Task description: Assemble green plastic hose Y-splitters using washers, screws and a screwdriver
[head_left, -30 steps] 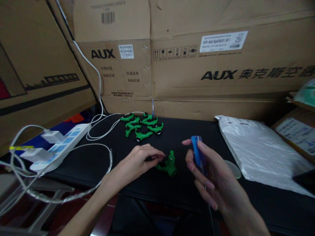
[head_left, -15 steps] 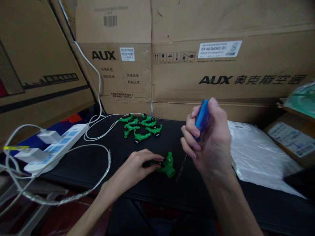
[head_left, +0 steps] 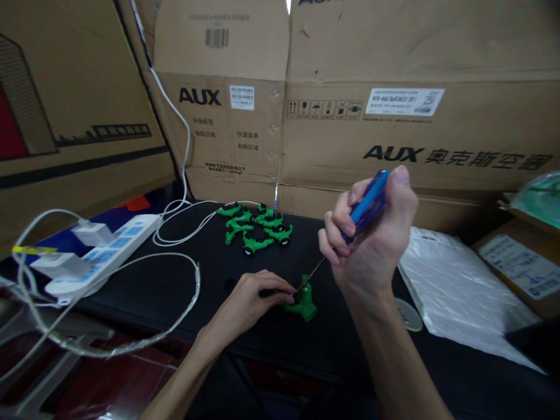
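My right hand is closed around the blue handle of a screwdriver. The screwdriver's thin shaft slants down to the left, and its tip meets a green Y-shaped hose splitter near a branch. Low on the black surface, my left hand pinches the splitter's left side between thumb and fingers, which hide that part. Behind the hands lies a cluster of several similar green splitters with black parts.
A white power strip with plugs and looping white cables is at left. Cardboard boxes stand behind. To the right lie a white wrapped package and a pale round disc, partly behind my right forearm.
The screwdriver tip has swung from beside the splitter onto it as my right hand tilted. My left hand keeps its pinch. The whole view has shifted slightly.
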The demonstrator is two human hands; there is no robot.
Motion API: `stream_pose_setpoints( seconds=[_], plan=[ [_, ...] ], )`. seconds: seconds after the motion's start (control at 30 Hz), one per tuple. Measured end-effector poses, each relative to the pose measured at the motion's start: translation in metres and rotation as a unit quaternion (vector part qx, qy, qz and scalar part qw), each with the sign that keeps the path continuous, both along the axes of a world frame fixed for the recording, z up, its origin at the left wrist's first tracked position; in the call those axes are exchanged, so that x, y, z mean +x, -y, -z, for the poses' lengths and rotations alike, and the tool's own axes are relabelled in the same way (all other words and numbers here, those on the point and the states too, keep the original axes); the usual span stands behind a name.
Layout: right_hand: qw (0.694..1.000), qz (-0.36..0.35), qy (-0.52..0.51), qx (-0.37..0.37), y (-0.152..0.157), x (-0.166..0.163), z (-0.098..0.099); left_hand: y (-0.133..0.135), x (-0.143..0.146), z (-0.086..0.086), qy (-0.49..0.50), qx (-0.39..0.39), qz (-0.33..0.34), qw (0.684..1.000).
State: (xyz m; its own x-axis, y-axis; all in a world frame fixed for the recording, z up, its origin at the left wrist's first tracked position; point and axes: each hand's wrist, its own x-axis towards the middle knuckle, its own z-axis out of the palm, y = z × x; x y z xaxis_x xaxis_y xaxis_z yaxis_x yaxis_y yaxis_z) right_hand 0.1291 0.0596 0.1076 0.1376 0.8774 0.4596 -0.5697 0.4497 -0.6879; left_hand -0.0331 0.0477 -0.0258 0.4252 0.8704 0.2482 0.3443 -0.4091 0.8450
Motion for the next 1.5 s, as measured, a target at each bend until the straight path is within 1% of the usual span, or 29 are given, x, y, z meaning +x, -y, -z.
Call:
stream_pose_setpoints(
  seconds=[0.23,0.37,0.63,0.97,1.17,1.33,1.5],
  plan=[
    [1.0,-0.004,-0.001,0.0,-0.002,-0.003,0.002,0.0,0.002,0.008,0.038,-0.015,0.005,0.999],
    [1.0,-0.01,0.001,-0.001,-0.003,-0.002,0.004,0.001,0.003,0.007,0.038,-0.013,0.004,0.999],
    [1.0,0.001,-0.002,0.007,-0.001,0.0,0.006,-0.002,0.002,0.003,0.025,-0.011,0.01,1.0],
    [1.0,-0.021,0.015,0.012,0.005,-0.001,0.005,0.001,0.004,0.001,0.018,-0.013,0.009,1.0],
    [1.0,-0.006,0.02,-0.006,0.01,-0.004,0.005,0.002,0.003,0.002,0.008,-0.003,0.011,1.0],
    [1.0,-0.003,0.003,0.011,0.01,-0.002,0.006,0.002,0.004,0.001,0.011,-0.004,0.009,1.0],
    [1.0,-0.005,0.004,0.01,0.01,-0.003,0.004,0.002,0.004,0.0,0.011,-0.005,0.012,1.0]
  ],
)
